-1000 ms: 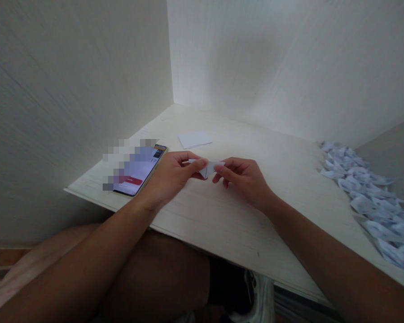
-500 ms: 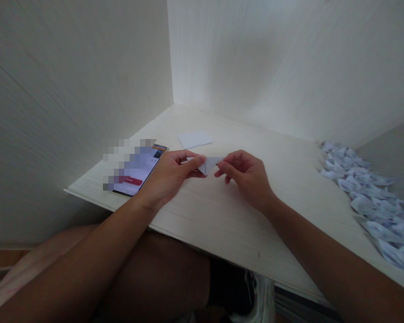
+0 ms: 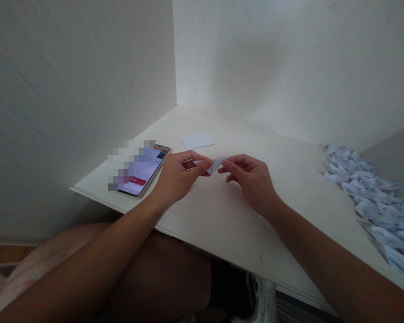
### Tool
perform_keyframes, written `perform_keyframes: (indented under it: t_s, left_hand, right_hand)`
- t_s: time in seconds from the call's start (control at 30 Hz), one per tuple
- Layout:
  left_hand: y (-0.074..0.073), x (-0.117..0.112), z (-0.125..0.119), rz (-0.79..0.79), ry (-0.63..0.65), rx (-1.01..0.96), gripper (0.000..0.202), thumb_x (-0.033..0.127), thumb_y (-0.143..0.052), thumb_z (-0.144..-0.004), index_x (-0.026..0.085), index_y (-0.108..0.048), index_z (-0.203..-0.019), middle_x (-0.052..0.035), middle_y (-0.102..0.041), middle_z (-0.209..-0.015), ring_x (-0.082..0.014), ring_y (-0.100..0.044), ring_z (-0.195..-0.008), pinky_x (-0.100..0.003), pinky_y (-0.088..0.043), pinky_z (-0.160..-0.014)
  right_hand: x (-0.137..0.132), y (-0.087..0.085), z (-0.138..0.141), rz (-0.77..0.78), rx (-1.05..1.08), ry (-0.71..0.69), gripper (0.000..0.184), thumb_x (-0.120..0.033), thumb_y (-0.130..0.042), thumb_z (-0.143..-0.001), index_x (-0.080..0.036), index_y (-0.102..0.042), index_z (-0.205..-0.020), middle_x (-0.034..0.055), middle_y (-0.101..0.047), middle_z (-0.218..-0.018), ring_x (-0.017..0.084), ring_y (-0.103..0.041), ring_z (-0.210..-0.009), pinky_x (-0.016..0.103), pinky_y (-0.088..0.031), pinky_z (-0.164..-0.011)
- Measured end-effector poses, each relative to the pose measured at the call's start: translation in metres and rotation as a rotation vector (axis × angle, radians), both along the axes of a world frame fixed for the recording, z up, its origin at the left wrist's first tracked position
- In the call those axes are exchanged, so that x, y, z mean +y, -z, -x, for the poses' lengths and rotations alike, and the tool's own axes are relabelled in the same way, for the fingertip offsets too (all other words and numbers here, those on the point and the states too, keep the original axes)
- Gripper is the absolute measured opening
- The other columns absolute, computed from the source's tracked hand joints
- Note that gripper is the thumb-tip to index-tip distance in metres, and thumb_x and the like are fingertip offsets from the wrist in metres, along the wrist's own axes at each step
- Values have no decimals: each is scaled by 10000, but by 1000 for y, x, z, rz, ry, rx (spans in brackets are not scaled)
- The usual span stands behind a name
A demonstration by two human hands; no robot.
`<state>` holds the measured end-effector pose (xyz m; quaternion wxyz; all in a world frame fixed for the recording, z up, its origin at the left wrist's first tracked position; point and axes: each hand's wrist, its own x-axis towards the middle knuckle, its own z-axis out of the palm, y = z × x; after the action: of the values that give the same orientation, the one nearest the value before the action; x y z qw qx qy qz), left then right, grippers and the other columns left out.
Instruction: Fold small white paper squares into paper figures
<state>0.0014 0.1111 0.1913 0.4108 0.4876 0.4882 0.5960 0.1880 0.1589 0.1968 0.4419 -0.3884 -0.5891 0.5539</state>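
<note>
A small folded piece of white paper (image 3: pixel 216 163) is held just above the pale wooden tabletop (image 3: pixel 222 215), between both my hands. My left hand (image 3: pixel 178 177) pinches its left end with thumb and forefinger. My right hand (image 3: pixel 251 179) pinches its right tip, its other fingers curled. Most of the paper is hidden behind my fingers.
A phone (image 3: pixel 141 171) with a lit screen lies at the table's left edge. A stack of blank white paper squares (image 3: pixel 198 140) sits behind my hands. Several folded paper pieces (image 3: pixel 370 197) are piled along the right side. Walls close off the left and back.
The folded paper has been turned and flattened between my fingers, now showing a narrower strip. Both hands stayed close together and shifted slightly.
</note>
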Motion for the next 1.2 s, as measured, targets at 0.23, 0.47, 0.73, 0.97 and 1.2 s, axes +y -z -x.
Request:
perform_keyframes:
  t_s: [0.23,0.47,0.73,0.97,1.2]
  left_hand:
    - [-3,-2,0,21,0,46,217,374,-848,-807,165,-809,-849,-61,-799,-746,-188,-761,-693,-265,-563,-611]
    - [-7,-3,-1,40,14,66,202,359,-834,-812,162,-804,-844,-63,-802,-754,-192,-762,-696,-280,-585,-634]
    - [-7,-3,-3,34,12,22,207,353,-833,-824,152,-796,-856,-67,-808,-770,-186,-764,-694,-280,-598,-642]
    - [-8,-4,-3,28,7,30,209,358,-838,-824,155,-798,-847,-66,-810,-782,-189,-766,-701,-289,-615,-658]
    - [-8,-5,-4,27,8,52,214,368,-820,-832,155,-792,-844,-66,-805,-773,-192,-761,-700,-300,-616,-674]
  right_hand:
    - [0,-2,0,56,3,-40,246,-421,-879,-778,-207,-759,-792,37,-776,-806,164,-722,-784,281,-521,-653]
    - [-3,-3,1,142,46,-40,249,-427,-893,-743,-220,-765,-797,41,-771,-892,171,-703,-842,292,-523,-683]
    - [-5,-3,2,164,95,-63,231,-419,-904,-734,-238,-772,-791,17,-757,-894,149,-669,-839,297,-524,-744]
    - [-6,-4,2,139,70,-53,247,-447,-894,-744,-238,-768,-780,21,-745,-887,156,-660,-844,307,-533,-760]
    - [-7,0,3,107,22,-50,278,-481,-859,-789,-231,-738,-775,30,-745,-877,169,-672,-855,325,-538,-780]
